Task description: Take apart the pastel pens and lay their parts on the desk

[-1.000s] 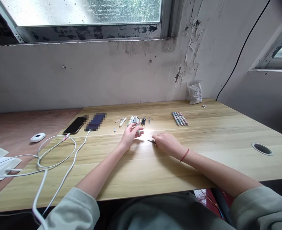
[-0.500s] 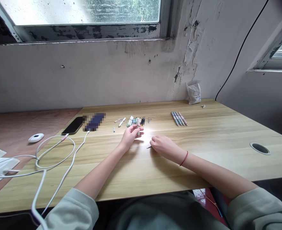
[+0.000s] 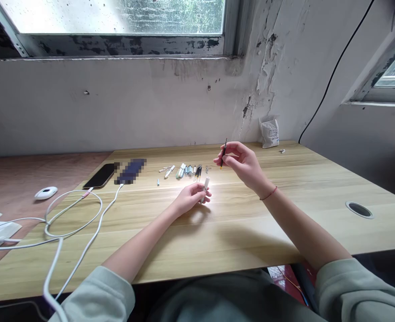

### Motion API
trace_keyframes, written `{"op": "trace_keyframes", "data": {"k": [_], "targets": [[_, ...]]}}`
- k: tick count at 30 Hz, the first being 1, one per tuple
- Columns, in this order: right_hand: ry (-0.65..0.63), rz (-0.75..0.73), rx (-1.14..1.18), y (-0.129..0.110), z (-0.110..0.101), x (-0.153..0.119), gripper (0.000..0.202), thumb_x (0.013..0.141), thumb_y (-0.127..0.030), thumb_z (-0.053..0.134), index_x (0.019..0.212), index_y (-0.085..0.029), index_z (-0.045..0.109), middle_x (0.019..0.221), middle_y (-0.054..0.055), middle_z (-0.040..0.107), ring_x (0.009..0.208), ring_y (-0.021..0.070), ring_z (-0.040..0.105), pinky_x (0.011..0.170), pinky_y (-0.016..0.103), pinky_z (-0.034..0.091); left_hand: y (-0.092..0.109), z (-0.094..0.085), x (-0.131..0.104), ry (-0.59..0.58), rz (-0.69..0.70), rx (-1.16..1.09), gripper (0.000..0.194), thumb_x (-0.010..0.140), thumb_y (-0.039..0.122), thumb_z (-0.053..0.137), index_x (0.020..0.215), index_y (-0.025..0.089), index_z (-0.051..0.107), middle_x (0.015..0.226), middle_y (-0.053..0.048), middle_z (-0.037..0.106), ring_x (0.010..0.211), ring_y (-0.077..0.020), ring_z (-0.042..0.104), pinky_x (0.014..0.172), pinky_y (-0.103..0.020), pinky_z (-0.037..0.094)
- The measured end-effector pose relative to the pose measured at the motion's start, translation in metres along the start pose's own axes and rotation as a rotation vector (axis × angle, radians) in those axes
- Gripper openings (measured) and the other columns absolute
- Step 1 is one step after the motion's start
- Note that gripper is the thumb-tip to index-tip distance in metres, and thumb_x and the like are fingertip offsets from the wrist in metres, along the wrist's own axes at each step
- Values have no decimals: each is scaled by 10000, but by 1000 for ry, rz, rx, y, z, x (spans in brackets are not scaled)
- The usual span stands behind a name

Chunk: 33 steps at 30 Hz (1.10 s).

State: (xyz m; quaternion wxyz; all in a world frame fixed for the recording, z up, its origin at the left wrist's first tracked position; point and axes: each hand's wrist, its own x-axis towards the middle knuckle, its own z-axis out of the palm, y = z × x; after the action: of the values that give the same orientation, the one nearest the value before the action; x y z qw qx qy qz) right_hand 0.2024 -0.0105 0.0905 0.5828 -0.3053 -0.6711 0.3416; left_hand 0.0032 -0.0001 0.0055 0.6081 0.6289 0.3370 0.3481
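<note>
My left hand [image 3: 191, 198] is closed around a white pen barrel [image 3: 206, 183], held tilted just above the table. Farther right and higher, my right hand [image 3: 240, 162] pinches a dark pen refill [image 3: 223, 154], its thin tip pointing up and a yellowish end down. Behind my left hand lie several light blue and green pen parts [image 3: 181, 171], with several black refills [image 3: 199, 171] beside them. Small metal pieces [image 3: 207, 169] rest to the right of those refills.
Cables [image 3: 99, 219] loop over the table's left side near a black phone [image 3: 101, 175] and a pixelated dark blue object [image 3: 130, 171]. A white packet [image 3: 269, 132] stands against the wall. A round inset [image 3: 359, 209] sits at the right.
My right hand has risen from the table and moved away with the refill, now hiding the row of pens. My left hand has come slightly right and nearer, tilting the white barrel.
</note>
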Motion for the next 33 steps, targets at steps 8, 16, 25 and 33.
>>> {"op": "trace_keyframes", "data": {"k": [8,16,25,33], "targets": [[-20,118,190,19,21,-12,190,793,-303,597,929,-228,487,897,-1,573,815,147,652,816,373,536,0,1,-1,-44,2,21,241,780,312,620,931,133,565,885,-89,662,749,-175,655,688,-300,474],[-235,164,-44,34,23,-6,104,769,-218,580,866,-179,582,932,47,641,908,173,624,834,344,505,6,1,-2,0,6,0,254,781,314,608,945,126,560,919,-93,645,793,-200,658,726,-334,493],[-189,151,-638,105,-13,25,313,787,-69,443,1002,-144,657,1021,98,680,956,185,623,869,333,478,8,-1,-2,182,41,-87,406,796,300,585,1153,149,465,913,-77,648,752,-182,660,771,-377,507],[-506,-84,-1194,130,2,20,396,847,-25,399,1133,-178,625,1208,97,607,1112,222,512,898,335,385,7,-2,-2,211,48,-82,514,800,290,568,1272,183,395,907,-63,656,750,-176,664,788,-393,511]]}}
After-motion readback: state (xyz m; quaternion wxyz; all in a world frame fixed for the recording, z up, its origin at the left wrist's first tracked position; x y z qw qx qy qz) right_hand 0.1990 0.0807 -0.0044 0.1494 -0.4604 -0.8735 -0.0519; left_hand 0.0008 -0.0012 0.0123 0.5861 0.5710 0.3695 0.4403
